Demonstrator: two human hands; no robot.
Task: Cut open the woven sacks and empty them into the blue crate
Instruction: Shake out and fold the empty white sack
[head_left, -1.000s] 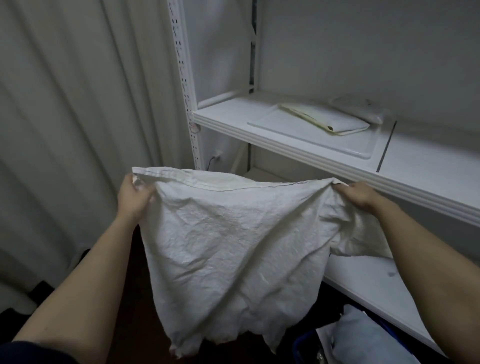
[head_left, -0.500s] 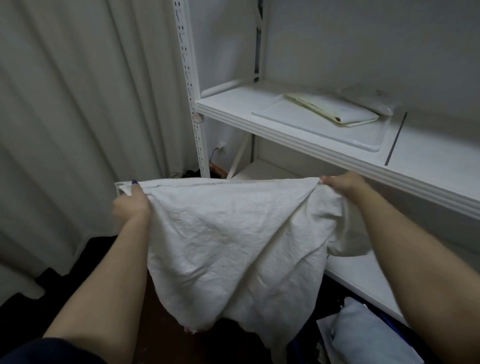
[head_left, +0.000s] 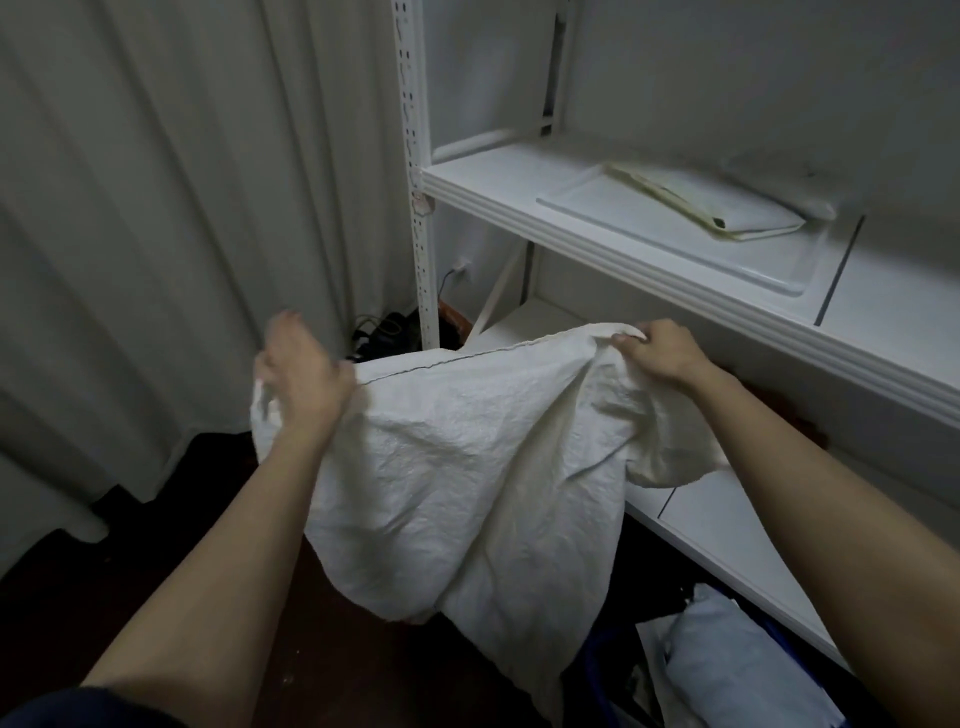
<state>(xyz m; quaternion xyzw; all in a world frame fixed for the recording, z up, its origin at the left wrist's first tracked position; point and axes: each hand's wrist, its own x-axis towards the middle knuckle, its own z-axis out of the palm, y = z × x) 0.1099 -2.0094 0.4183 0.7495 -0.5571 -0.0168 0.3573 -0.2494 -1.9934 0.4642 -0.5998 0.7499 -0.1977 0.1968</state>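
Note:
A limp, crumpled white woven sack (head_left: 467, 478) hangs in front of me with its stitched hem on top. My right hand (head_left: 660, 351) pinches the hem's right corner, just under the shelf edge. My left hand (head_left: 298, 374) is blurred at the sack's left corner; its fingers look spread and lifted off the cloth, and that corner droops below it. The sack's lower end hangs over the blue crate (head_left: 597, 675) at bottom right, of which only a strip of rim shows. Pale bags (head_left: 727, 670) lie in the crate.
A white metal shelf unit (head_left: 623, 244) fills the right side; a flat tray (head_left: 649, 234) and a folded cream pouch (head_left: 727, 213) lie on its upper board. Pale curtains (head_left: 156, 234) hang on the left. Cables and a dark object (head_left: 384, 332) sit on the dark floor by the upright.
Both hands have lowered the sack and drawn closer together. My left hand has opened off the left corner, which now sags. My view has tilted down.

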